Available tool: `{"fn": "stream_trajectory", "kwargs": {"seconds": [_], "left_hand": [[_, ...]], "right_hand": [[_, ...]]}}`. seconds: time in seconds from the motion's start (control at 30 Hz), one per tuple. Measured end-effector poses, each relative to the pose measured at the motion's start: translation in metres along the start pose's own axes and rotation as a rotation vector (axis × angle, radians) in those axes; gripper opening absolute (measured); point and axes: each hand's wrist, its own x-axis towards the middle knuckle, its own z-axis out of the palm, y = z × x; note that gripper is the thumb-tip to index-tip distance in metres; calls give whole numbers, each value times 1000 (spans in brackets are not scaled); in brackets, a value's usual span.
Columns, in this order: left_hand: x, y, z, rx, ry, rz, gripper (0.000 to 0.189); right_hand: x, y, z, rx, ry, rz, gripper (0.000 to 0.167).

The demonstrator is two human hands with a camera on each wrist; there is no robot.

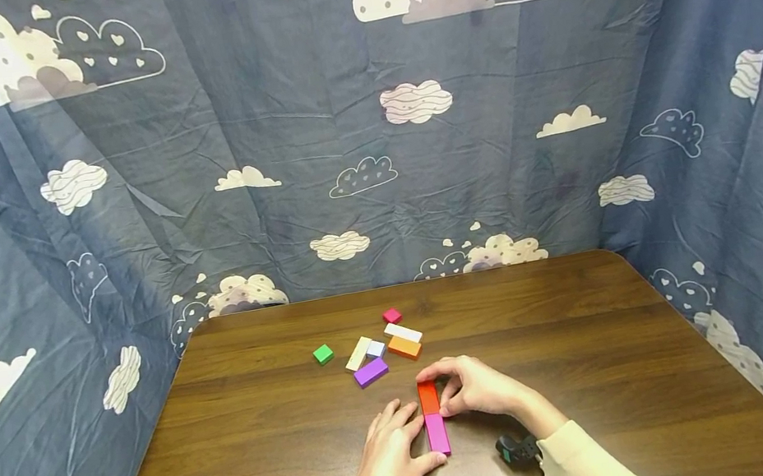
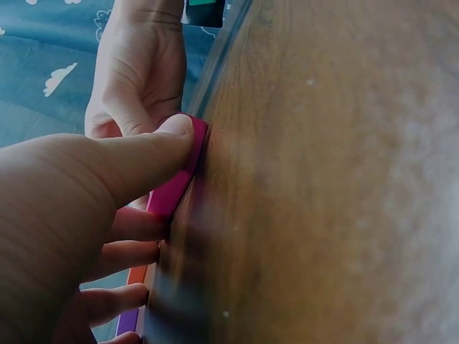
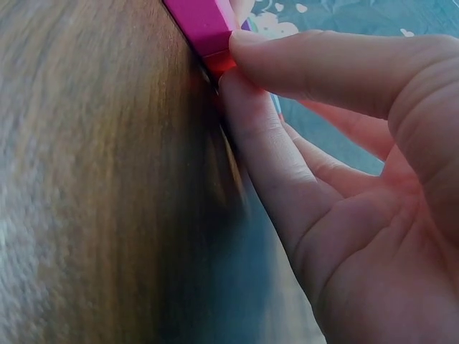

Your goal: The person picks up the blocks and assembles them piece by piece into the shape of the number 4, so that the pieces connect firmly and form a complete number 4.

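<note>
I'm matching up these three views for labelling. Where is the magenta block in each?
Head: magenta block lower centre, below the red block.
Left wrist: magenta block left of centre, touched by the left hand.
Right wrist: magenta block at the top edge, left of centre.
Shared landmark: the right hand, near it in all three.
</note>
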Motion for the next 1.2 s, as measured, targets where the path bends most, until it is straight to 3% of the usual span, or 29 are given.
{"fn": "stream_trajectory", "kwargs": {"seconds": [0.9, 1.2], "left_hand": [[1, 0, 0, -5, -62, -35, 64], [0, -1, 0, -41, -11, -20, 62]], "right_hand": [[-1, -2, 0, 14, 1, -8, 57], [-2, -1, -2, 27, 8, -11, 58]]}}
